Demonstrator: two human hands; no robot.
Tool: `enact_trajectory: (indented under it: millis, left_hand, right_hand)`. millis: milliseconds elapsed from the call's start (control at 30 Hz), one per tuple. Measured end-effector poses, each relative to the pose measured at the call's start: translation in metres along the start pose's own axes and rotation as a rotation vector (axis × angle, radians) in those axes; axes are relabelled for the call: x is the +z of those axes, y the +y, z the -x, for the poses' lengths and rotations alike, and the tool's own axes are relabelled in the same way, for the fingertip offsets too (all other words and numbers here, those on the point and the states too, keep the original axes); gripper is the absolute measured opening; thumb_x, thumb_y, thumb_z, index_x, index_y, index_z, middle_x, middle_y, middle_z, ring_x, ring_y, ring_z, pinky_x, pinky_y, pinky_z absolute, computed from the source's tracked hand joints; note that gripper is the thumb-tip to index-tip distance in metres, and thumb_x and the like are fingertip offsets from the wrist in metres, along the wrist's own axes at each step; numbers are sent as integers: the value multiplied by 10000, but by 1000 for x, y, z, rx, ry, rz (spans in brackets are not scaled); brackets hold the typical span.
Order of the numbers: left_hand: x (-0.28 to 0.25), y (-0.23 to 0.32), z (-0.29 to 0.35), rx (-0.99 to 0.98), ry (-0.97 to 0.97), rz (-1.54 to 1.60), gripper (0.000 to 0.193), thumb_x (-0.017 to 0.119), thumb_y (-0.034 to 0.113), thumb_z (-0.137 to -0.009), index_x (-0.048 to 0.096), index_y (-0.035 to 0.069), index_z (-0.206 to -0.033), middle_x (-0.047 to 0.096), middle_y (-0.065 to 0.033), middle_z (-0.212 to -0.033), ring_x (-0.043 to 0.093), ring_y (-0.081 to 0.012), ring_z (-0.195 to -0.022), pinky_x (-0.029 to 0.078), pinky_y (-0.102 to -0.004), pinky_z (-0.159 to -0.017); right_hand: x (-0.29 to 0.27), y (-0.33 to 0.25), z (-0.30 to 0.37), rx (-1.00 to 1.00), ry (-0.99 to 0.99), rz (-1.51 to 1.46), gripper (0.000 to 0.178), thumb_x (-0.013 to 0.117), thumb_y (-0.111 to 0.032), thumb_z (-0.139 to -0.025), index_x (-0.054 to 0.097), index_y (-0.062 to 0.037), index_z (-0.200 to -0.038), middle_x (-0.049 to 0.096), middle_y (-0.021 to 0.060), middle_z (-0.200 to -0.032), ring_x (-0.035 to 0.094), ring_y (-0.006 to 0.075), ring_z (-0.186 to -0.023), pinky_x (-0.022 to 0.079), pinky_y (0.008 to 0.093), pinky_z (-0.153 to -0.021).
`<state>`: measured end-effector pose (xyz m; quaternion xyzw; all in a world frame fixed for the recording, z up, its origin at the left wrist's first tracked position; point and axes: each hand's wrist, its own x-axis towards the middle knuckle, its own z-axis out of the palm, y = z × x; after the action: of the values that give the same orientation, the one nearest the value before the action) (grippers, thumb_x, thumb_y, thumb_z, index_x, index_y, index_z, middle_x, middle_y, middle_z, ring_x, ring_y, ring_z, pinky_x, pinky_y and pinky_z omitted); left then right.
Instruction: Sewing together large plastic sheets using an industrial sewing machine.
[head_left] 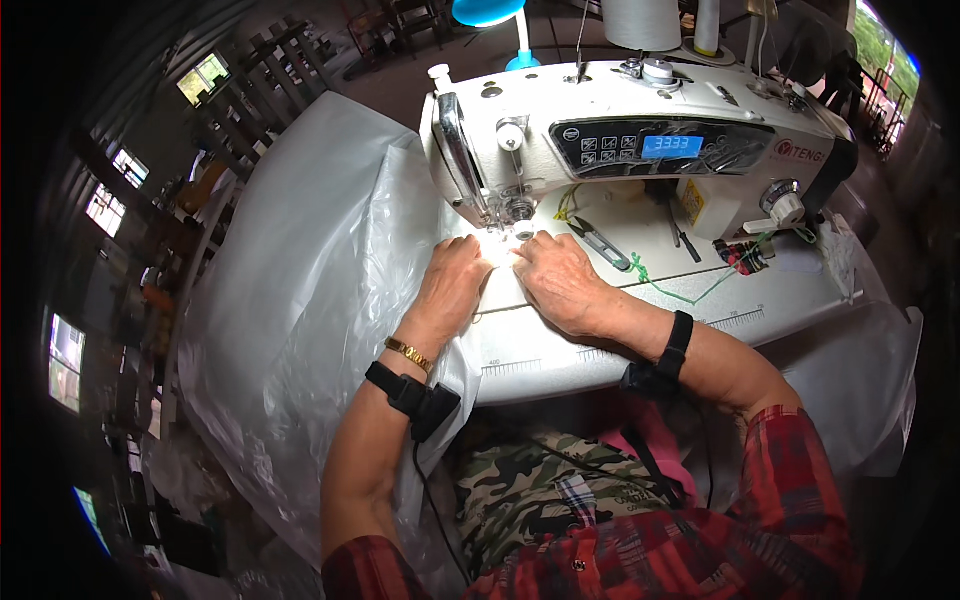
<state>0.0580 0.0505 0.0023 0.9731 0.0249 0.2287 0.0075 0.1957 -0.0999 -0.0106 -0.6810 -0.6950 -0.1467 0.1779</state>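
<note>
A white sewing machine (470, 90) stands in front of me. Its needle and presser foot area (508, 222) is brightly lit. Just left of the presser foot, my left hand (452, 282) is closed, with fingertips pressed down on the bed. Mirroring it on the right, my right hand (562, 282) is closed too, its fingertips close to the foot. Glare between the hands hides whatever they pinch. Clear plastic sheeting (290, 270) spreads over the left side, reaching up to my left hand and under my left forearm.
Right of the hands lie thread snips (600, 246), a green cord (682, 297) and a dark slim tool (685, 236). A red-and-black bundle (740, 256) sits by the handwheel (784, 204). Behind the machine are a white thread cone (640, 22) and a blue lamp (488, 10).
</note>
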Motion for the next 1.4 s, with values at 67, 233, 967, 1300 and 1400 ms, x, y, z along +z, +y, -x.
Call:
enact_trajectory:
  millis: [67, 233, 967, 1300, 1400]
  left_hand:
    - [3, -3, -1, 11, 19, -19, 59, 662, 13, -771, 705, 18, -811, 562, -121, -828, 574, -300, -845, 471, -401, -807]
    - [8, -3, -4, 1, 70, -7, 55, 671, 34, -775, 712, 32, -811, 572, -123, -838, 579, -303, -850, 476, -401, -807]
    - [19, -11, -4, -25, 26, -131, 73, 672, 48, -793, 712, 48, -853, 600, -151, -857, 593, -320, -844, 478, -424, -804]
    - [16, -6, -10, -29, 8, -157, 62, 678, 73, -799, 710, 30, -831, 607, -155, -862, 598, -324, -837, 475, -436, -808]
    - [16, -7, -10, -10, 39, -166, 78, 676, 99, -807, 712, 30, -811, 607, -155, -850, 596, -331, -820, 479, -433, -815]
  right_hand:
    - [2, 2, -1, 3, -10, 2, 207, 559, -117, -851, 674, 20, -955, 643, 157, -989, 567, 285, -981, 432, 398, -811]
    - [5, 3, -2, 39, 3, -42, 186, 565, -131, -850, 669, 19, -886, 651, 157, -1044, 563, 298, -992, 435, 422, -819]
    - [0, -1, -3, 18, -11, -15, 193, 552, -112, -876, 663, 39, -921, 641, 195, -1033, 569, 319, -977, 437, 421, -808]
    - [-3, 0, -4, 14, -67, 19, 201, 534, -90, -848, 672, 32, -930, 635, 175, -1063, 559, 281, -1044, 457, 406, -838]
    - [-3, -1, -4, 16, -62, 19, 186, 533, -95, -850, 667, 22, -905, 633, 165, -1037, 558, 281, -1038, 453, 404, -840]
